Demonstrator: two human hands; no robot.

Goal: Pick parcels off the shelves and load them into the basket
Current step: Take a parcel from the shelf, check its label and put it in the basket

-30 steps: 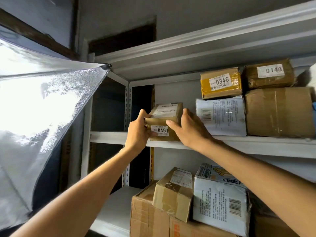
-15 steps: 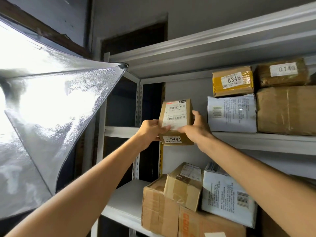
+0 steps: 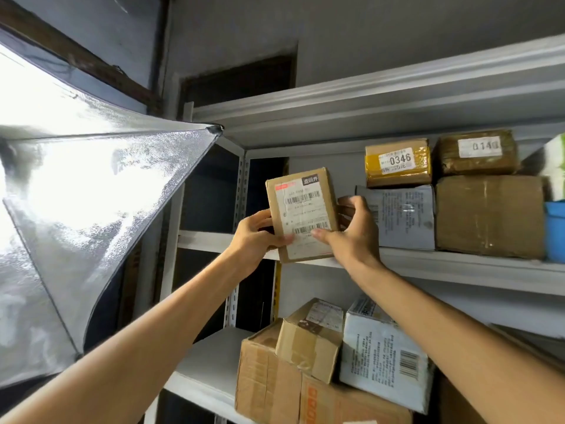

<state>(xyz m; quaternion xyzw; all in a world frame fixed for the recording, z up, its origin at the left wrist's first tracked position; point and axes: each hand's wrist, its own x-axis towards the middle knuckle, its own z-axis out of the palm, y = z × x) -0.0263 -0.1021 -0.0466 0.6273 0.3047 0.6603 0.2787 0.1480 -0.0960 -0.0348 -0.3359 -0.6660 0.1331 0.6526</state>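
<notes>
Closest in, two bare forearms reach up from the bottom corners of the view. Under them the lower shelf (image 3: 208,356) carries a brown carton (image 3: 266,374), with a small tilted box (image 3: 308,341) resting on its top and a white printed box (image 3: 382,359) just beside it on the right. Further up, the left hand (image 3: 256,237) and the right hand (image 3: 351,237) both grip the small brown parcel (image 3: 301,214). The left hand's thumb presses the lower left of the white barcode label with its fingers hidden behind. The right hand's thumb lies on the lower right of the label and its fingers curl round the right edge. The parcel stands nearly upright with its label facing the camera, in front of the left end of the middle shelf (image 3: 458,267). Its lower edge is level with the shelf's front lip, and whether it touches the shelf cannot be told. Behind the right hand a pale grey parcel (image 3: 403,215) sits on that shelf, with a yellow-taped parcel marked 0346 (image 3: 397,162) on top. Next to them on the right a large brown carton (image 3: 489,215) bears a brown-wrapped parcel marked 0140 (image 3: 477,153), and a blue object (image 3: 555,231) shows at the right edge. A silver reflective umbrella (image 3: 91,209) glares at the left. The top shelf (image 3: 382,108) crosses overhead in front of a grey wall.
</notes>
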